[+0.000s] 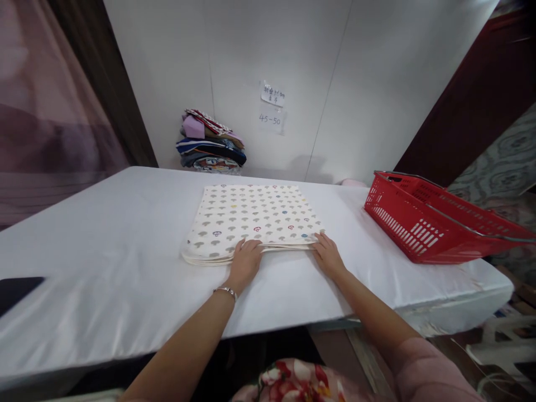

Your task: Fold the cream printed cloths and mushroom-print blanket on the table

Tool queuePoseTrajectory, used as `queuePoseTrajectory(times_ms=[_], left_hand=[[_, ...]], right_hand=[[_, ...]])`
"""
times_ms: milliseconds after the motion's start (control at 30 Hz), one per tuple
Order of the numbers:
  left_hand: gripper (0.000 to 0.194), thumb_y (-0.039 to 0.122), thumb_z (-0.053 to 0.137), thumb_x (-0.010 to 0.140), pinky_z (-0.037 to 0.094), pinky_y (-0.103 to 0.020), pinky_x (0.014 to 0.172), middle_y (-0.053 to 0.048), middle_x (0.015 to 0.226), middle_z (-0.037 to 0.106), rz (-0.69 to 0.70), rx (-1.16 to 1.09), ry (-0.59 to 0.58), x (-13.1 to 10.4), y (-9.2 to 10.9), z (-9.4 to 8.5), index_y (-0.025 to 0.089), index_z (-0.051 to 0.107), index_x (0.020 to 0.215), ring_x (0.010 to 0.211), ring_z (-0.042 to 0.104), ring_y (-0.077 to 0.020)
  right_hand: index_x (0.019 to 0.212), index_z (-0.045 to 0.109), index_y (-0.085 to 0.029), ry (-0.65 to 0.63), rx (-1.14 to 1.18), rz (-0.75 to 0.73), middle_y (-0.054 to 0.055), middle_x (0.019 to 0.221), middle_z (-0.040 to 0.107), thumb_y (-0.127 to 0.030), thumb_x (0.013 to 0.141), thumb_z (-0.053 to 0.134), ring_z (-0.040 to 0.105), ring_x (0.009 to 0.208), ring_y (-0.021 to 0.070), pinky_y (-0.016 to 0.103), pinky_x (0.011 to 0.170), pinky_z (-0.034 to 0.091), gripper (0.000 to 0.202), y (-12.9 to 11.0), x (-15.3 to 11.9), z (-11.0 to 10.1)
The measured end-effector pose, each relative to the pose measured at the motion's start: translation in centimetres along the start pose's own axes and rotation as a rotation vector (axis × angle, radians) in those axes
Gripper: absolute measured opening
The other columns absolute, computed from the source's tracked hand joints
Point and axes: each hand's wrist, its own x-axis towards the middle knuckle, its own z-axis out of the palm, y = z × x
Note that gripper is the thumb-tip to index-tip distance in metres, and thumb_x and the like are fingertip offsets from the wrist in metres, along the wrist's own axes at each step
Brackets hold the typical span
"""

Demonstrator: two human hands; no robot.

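Observation:
A folded cream cloth (255, 215) printed with small grey mushroom-like shapes and a few coloured ones lies flat in several layers. My left hand (246, 260), with a bracelet (226, 291) at the wrist, is closed on the middle of its near edge. At the near right corner, my right hand (329, 255) pinches the same edge, fingertips on top. Both thumbs are largely hidden. Between the hands the layers part slightly, while the near left corner rests rounded on the white-covered table (117, 240).
A red plastic basket (422, 229) with metal handles stands at the table's right side. Against the back wall sits a pile of folded fabrics (211, 146). Two handwritten paper notes (272, 106) are stuck on the wall. A dark flat object (19, 290) lies at the left edge.

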Motion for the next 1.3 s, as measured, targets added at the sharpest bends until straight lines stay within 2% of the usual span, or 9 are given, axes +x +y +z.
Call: queuePoseTrajectory(times_ms=[67,167,267,400,600,833,1000,1167,1300], left_hand=[[0.022,0.018,0.041,0.087,0.028,-0.045,0.103,-0.004,0.109,0.062,-0.002,-0.008,0.006,0.0,0.0,0.0,0.023,0.06,0.096,0.106,0.052,-0.0196],[0.022,0.018,0.04,0.088,0.028,-0.045,0.103,-0.005,0.11,0.062,-0.011,-0.018,0.007,0.1,0.1,0.0,0.023,0.061,0.096,0.106,0.053,-0.0197],[0.021,0.019,0.041,0.088,0.029,-0.046,0.103,-0.004,0.11,0.062,-0.01,-0.018,0.009,0.1,0.0,0.1,0.023,0.061,0.094,0.106,0.052,-0.02],[0.021,0.021,0.041,0.088,0.029,-0.046,0.103,-0.004,0.11,0.062,-0.013,-0.013,0.017,0.0,0.1,0.3,0.023,0.061,0.094,0.107,0.052,-0.0202],[0.02,0.018,0.043,0.087,0.03,-0.046,0.103,-0.004,0.11,0.062,-0.008,0.004,0.0,0.0,0.2,0.2,0.023,0.062,0.093,0.106,0.052,-0.0207],[0.019,0.018,0.044,0.087,0.029,-0.047,0.103,-0.005,0.113,0.061,0.011,0.019,0.009,0.0,0.2,0.1,0.022,0.062,0.091,0.109,0.051,-0.0215],[0.019,0.016,0.046,0.085,0.031,-0.047,0.103,-0.006,0.117,0.059,0.002,0.017,0.007,0.1,0.4,-0.2,0.022,0.063,0.091,0.113,0.049,-0.0227],[0.024,0.014,0.043,0.085,0.028,-0.048,0.105,-0.005,0.113,0.061,0.064,0.046,-0.028,0.1,0.7,0.0,0.023,0.065,0.088,0.111,0.05,-0.0216],[0.027,0.011,0.04,0.085,0.028,-0.049,0.105,-0.005,0.11,0.062,0.114,0.067,-0.052,0.0,0.9,0.4,0.021,0.065,0.08,0.107,0.051,-0.0213]], right_hand=[[0.093,0.062,-0.018,0.051,0.047,-0.021,0.011,0.136,0.044,-0.014,0.085,0.043,0.027,0.133,0.0266,0.049,0.101,0.03,0.021,-1.3,-0.2,-0.3],[0.088,0.062,-0.019,0.105,0.18,-0.034,0.011,0.121,0.056,-0.017,0.087,0.041,0.044,0.119,0.024,0.045,0.096,0.037,0.021,-4.2,-0.5,-0.6],[0.102,0.061,-0.022,0.027,0.379,-0.099,0.008,0.101,0.064,-0.02,0.086,0.043,0.056,0.097,0.0196,0.037,0.085,0.047,0.023,-7.1,-0.4,-0.3],[0.118,0.055,-0.023,0.003,0.46,-0.128,0.007,0.114,0.06,-0.017,0.084,0.042,0.052,0.107,0.0196,0.038,0.093,0.044,0.036,-8.5,0.5,0.5],[0.124,0.051,-0.02,0.028,0.311,-0.082,0.01,0.125,0.051,-0.011,0.08,0.043,0.043,0.118,0.0216,0.042,0.101,0.037,0.045,-7.6,2.3,1.6],[0.115,0.057,-0.02,-0.104,0.055,-0.1,0.009,0.118,0.057,-0.01,0.083,0.043,0.048,0.109,0.0234,0.04,0.093,0.039,0.036,-6.5,3.4,2.2],[0.1,0.064,-0.017,-0.184,-0.128,0.023,0.01,0.1,0.063,-0.008,0.083,0.04,0.054,0.093,0.0231,0.036,0.083,0.039,0.03,-4.4,3.7,0.9],[0.09,0.064,-0.018,-0.177,-0.197,-0.015,0.009,0.093,0.063,-0.007,0.079,0.043,0.053,0.09,0.0218,0.033,0.078,0.035,0.026,-2.3,2.6,-1.1],[0.093,0.063,-0.019,-0.176,-0.162,-0.058,0.007,0.097,0.064,-0.005,0.078,0.042,0.053,0.094,0.0199,0.033,0.081,0.031,0.029,-1.8,1.5,-2.2]])
